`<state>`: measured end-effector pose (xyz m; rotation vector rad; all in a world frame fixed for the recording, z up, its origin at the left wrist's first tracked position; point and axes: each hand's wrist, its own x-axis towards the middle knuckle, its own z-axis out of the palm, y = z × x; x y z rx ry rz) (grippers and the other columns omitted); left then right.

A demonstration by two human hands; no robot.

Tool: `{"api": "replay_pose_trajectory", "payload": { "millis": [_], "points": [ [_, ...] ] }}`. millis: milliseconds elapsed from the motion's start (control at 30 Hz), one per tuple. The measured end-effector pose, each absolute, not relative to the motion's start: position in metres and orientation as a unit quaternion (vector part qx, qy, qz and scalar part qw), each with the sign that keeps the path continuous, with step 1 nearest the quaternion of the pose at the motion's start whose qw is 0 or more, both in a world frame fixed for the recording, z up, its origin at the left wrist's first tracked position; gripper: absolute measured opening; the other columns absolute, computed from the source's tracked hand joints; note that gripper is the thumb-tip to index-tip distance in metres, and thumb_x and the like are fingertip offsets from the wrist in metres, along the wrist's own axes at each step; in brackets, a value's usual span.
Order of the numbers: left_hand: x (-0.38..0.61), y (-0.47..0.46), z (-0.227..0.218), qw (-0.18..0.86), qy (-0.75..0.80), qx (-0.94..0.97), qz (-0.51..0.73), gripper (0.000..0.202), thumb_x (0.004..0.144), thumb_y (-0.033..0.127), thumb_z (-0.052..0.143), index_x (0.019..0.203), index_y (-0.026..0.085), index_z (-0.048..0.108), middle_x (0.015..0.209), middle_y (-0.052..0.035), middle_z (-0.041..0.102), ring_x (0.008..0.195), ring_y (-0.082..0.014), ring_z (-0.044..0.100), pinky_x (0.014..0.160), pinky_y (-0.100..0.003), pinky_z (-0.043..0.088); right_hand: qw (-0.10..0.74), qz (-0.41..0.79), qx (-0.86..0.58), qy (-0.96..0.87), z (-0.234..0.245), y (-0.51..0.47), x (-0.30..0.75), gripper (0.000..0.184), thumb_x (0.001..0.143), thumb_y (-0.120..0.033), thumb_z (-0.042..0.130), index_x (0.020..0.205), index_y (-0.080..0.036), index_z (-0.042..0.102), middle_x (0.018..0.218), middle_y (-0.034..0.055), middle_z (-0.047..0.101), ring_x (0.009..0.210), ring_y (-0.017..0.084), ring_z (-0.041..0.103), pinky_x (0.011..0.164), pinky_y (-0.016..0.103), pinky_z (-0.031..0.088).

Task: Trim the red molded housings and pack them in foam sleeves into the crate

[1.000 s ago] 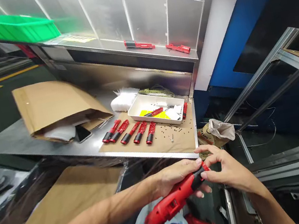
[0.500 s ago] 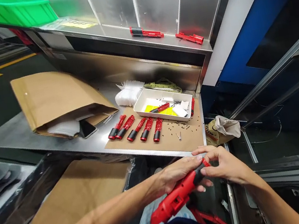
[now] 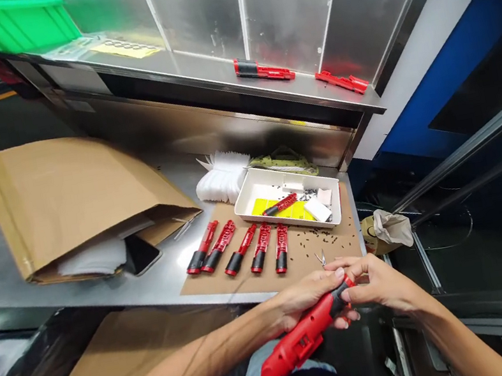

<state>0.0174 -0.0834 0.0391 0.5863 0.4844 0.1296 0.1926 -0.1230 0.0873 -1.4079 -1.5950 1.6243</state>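
Observation:
My left hand grips a red plastic tool handle with a black tip, held slantwise over my lap just below the bench edge. My right hand pinches the black tip of that handle between thumb and fingers. Beyond my hands, several matching red and black handles lie in a row on a cardboard mat. Small dark screws are scattered over the mat.
A white tray holds another red handle, yellow paper and small parts. A large brown envelope and a phone lie at left. Two red parts sit on the upper shelf beside a green bin. Cardboard lies below.
The view has shifted closer to the bench and tilted down. Both hands keep hold of the red handle, which has risen nearer the bench edge.

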Motion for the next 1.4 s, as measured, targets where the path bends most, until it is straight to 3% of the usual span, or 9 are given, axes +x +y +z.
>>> {"api": "replay_pose_trajectory", "payload": {
  "millis": [100, 300, 467, 567, 700, 800, 1100, 1267, 1400],
  "points": [
    [0.0, -0.062, 0.036, 0.926, 0.253, 0.272, 0.072, 0.054, 0.059, 0.062, 0.085, 0.088, 0.018, 0.073, 0.075, -0.0029, 0.068, 0.063, -0.0129, 0.065, 0.06, -0.021, 0.054, 0.215, 0.578, -0.519, -0.592, 0.084, -0.099, 0.177, 0.044, 0.072, -0.063, 0.073, 0.067, -0.019, 0.074, 0.126, 0.0143, 0.065, 0.126, 0.032, 0.055, 0.107, 0.046, 0.039],
    [-0.032, -0.025, 0.03, 0.921, 0.262, 0.274, 0.094, 0.056, 0.06, 0.064, 0.084, 0.084, 0.016, 0.069, 0.069, -0.0012, 0.066, 0.058, -0.0113, 0.062, 0.055, -0.02, 0.049, 0.188, 0.563, -0.516, -0.617, 0.089, -0.053, 0.146, 0.023, 0.076, -0.042, 0.071, 0.076, -0.02, 0.077, 0.126, 0.0103, 0.067, 0.122, 0.03, 0.058, 0.106, 0.043, 0.04],
    [-0.048, -0.006, 0.027, 0.919, 0.275, 0.257, 0.115, 0.061, 0.06, 0.062, 0.085, 0.093, 0.015, 0.066, 0.074, 0.0004, 0.064, 0.062, -0.0116, 0.065, 0.058, -0.021, 0.051, 0.175, 0.549, -0.53, -0.623, 0.089, -0.027, 0.129, 0.011, 0.073, -0.025, 0.066, 0.066, -0.02, 0.074, 0.12, 0.0066, 0.071, 0.12, 0.029, 0.06, 0.105, 0.042, 0.041],
    [-0.05, 0.001, 0.027, 0.918, 0.274, 0.255, 0.132, 0.062, 0.061, 0.063, 0.084, 0.096, 0.014, 0.065, 0.073, 0.0011, 0.064, 0.059, -0.0106, 0.064, 0.052, -0.019, 0.047, 0.185, 0.544, -0.528, -0.625, 0.083, -0.016, 0.125, 0.011, 0.07, -0.02, 0.066, 0.06, -0.019, 0.071, 0.112, 0.0065, 0.074, 0.107, 0.027, 0.066, 0.096, 0.038, 0.048],
    [-0.047, 0.007, 0.024, 0.913, 0.289, 0.246, 0.152, 0.062, 0.061, 0.064, 0.083, 0.091, 0.013, 0.066, 0.071, 0.0001, 0.064, 0.059, -0.0105, 0.063, 0.051, -0.019, 0.048, 0.184, 0.54, -0.521, -0.635, 0.075, -0.004, 0.127, 0.011, 0.067, -0.015, 0.065, 0.057, -0.017, 0.069, 0.11, 0.0062, 0.074, 0.083, 0.021, 0.067, 0.072, 0.03, 0.051],
    [-0.042, 0.011, 0.024, 0.907, 0.299, 0.246, 0.169, 0.063, 0.06, 0.064, 0.083, 0.092, 0.013, 0.068, 0.073, -0.0005, 0.065, 0.058, -0.0105, 0.064, 0.051, -0.019, 0.049, 0.168, 0.539, -0.513, -0.646, 0.074, 0.005, 0.132, 0.01, 0.066, -0.015, 0.061, 0.06, -0.017, 0.069, 0.11, 0.0066, 0.073, 0.079, 0.019, 0.066, 0.065, 0.027, 0.049],
    [-0.025, 0.03, 0.035, 0.895, 0.317, 0.252, 0.187, 0.058, 0.061, 0.063, 0.083, 0.084, 0.012, 0.067, 0.069, -0.0022, 0.065, 0.057, -0.0103, 0.062, 0.048, -0.018, 0.046, 0.152, 0.51, -0.503, -0.681, 0.074, 0.028, 0.148, 0.009, 0.066, -0.014, 0.06, 0.059, -0.019, 0.063, 0.108, 0.006, 0.073, 0.101, 0.024, 0.064, 0.09, 0.036, 0.046],
    [-0.016, 0.039, 0.036, 0.888, 0.33, 0.244, 0.209, 0.053, 0.057, 0.058, 0.088, 0.079, 0.016, 0.064, 0.069, 0.0, 0.065, 0.057, -0.0092, 0.059, 0.05, -0.018, 0.047, 0.15, 0.394, -0.574, -0.702, 0.072, 0.027, 0.149, 0.009, 0.073, -0.015, 0.057, 0.066, -0.02, 0.06, 0.097, 0.0048, 0.072, 0.088, 0.021, 0.064, 0.079, 0.033, 0.045],
    [-0.012, 0.042, 0.039, 0.883, 0.33, 0.253, 0.219, 0.048, 0.063, 0.056, 0.085, 0.079, 0.016, 0.065, 0.067, 0.0009, 0.063, 0.055, -0.0081, 0.055, 0.051, -0.018, 0.046, 0.154, 0.351, -0.563, -0.732, 0.071, 0.023, 0.152, 0.01, 0.079, -0.015, 0.052, 0.073, -0.021, 0.058, 0.097, 0.0038, 0.069, 0.082, 0.018, 0.062, 0.075, 0.031, 0.044]
  ]
}}
